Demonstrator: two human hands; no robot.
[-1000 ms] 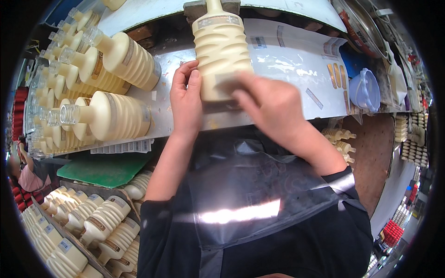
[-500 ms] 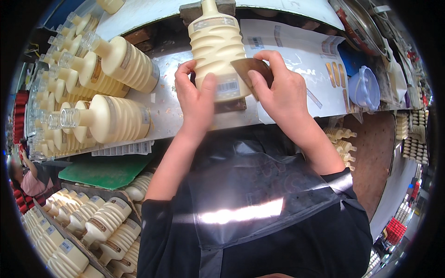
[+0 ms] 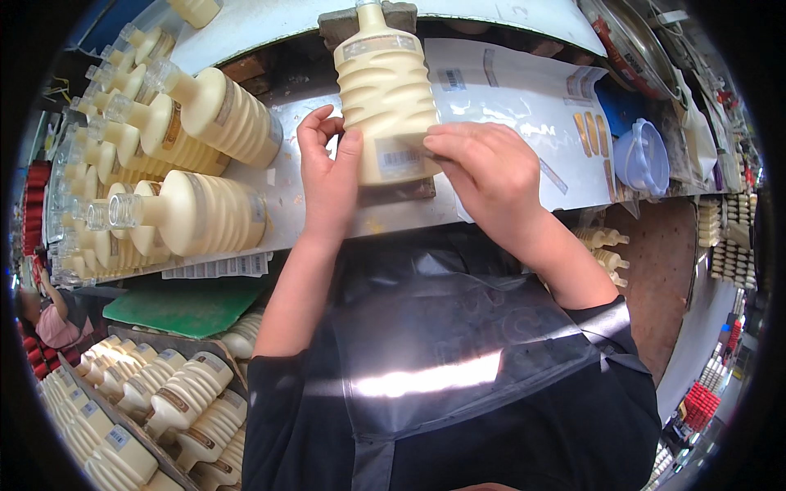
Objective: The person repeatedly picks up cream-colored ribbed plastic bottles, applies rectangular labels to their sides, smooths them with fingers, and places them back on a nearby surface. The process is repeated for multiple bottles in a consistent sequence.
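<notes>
A cream bottle (image 3: 389,98) with wavy ridges lies neck-away before me, with a barcode label (image 3: 401,156) near its base. My left hand (image 3: 327,168) is at the bottle's left side. Its fingers are loosely bent and apart from the thumb, whose tip touches the bottle's edge; nothing shows between them. On the right side of the label, my right hand (image 3: 491,168) pinches a thin dark brown scraper (image 3: 429,141), seen nearly edge-on and mostly hidden by the fingers.
Several cream bottles (image 3: 209,213) lie stacked on the table's left. Label sheets (image 3: 540,106) and a lilac plastic basket (image 3: 642,159) are on the right. Below left are a green board (image 3: 184,304) and a crate of bottles (image 3: 192,389). Another person (image 3: 61,319) is at far left.
My right hand has turned so that the scraper's broad face no longer shows. My left hand has shifted slightly left, its thumb moving off the bottle's front to the edge.
</notes>
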